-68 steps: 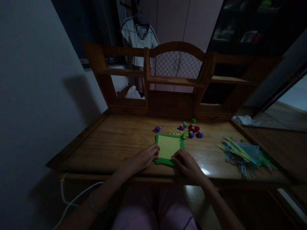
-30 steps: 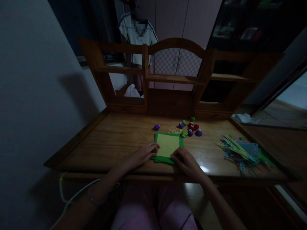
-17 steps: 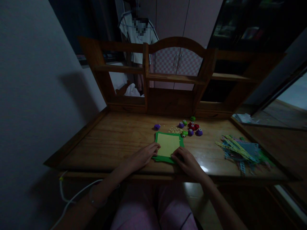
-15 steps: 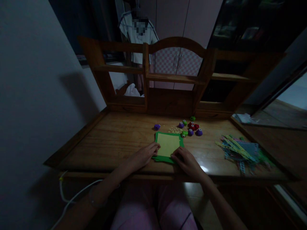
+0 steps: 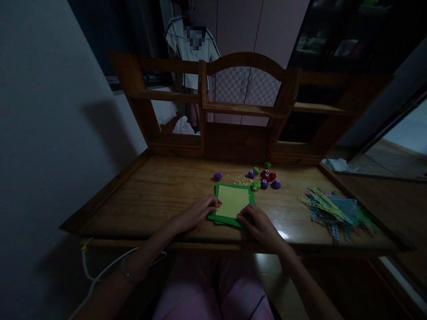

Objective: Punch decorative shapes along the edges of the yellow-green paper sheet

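A flat square sheet, pale yellow with a green border (image 5: pixel 232 201), lies on the table in front of me. More green edges show beneath its lower left corner. My left hand (image 5: pixel 204 210) has its fingers drawn together on the left edge, fingertips over the yellow part. At the lower right corner, my right hand (image 5: pixel 256 220) is closed with thumb and fingers gripping the border. Just behind the sheet is a scatter of small pale bits (image 5: pixel 244 181). A green googly-eyed piece (image 5: pixel 255 186) touches or nearly touches the upper right corner.
Red pieces (image 5: pixel 267 176) and purple pieces (image 5: pixel 276 184) with eyes cluster behind right; a lone purple one (image 5: pixel 218 177) sits further left. A pile of colourful perforated strips (image 5: pixel 333 209) lies at right. Wooden shelving (image 5: pixel 240 109) rises along the back. A white cable (image 5: pixel 110 266) hangs lower left.
My left hand has shifted slightly left and up along the sheet's edge, and more green shows at the lower left corner. My right hand stays at its corner.
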Demonstrator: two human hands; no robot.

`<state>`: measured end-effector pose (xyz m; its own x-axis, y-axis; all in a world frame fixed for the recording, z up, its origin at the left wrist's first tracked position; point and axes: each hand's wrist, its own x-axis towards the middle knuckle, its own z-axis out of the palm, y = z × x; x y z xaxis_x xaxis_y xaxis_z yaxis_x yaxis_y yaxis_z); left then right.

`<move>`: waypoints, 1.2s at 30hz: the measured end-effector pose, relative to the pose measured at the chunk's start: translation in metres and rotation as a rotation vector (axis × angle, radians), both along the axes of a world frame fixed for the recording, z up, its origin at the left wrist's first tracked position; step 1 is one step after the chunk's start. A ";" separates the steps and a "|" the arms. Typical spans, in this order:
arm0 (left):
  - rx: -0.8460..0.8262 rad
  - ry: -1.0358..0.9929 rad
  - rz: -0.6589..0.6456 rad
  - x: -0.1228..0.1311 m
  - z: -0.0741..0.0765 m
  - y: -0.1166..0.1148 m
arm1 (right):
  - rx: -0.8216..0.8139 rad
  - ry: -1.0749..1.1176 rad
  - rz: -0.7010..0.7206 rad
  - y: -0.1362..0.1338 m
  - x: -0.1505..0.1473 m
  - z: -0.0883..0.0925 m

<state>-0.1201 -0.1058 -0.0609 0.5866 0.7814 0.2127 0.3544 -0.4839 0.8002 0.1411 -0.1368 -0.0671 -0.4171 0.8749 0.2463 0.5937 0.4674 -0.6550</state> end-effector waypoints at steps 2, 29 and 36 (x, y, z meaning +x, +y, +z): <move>0.035 0.019 -0.020 0.000 0.001 0.000 | -0.001 -0.003 0.001 0.000 0.000 0.000; 0.167 0.117 -0.023 0.009 -0.018 -0.008 | 0.015 0.016 0.004 0.000 0.000 -0.002; 0.010 -0.057 0.141 0.008 -0.003 -0.011 | 0.015 0.025 0.001 -0.001 0.000 -0.001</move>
<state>-0.1124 -0.1170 -0.0642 0.4578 0.8531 0.2503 0.3739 -0.4402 0.8163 0.1412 -0.1374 -0.0681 -0.4115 0.8707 0.2694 0.5770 0.4777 -0.6625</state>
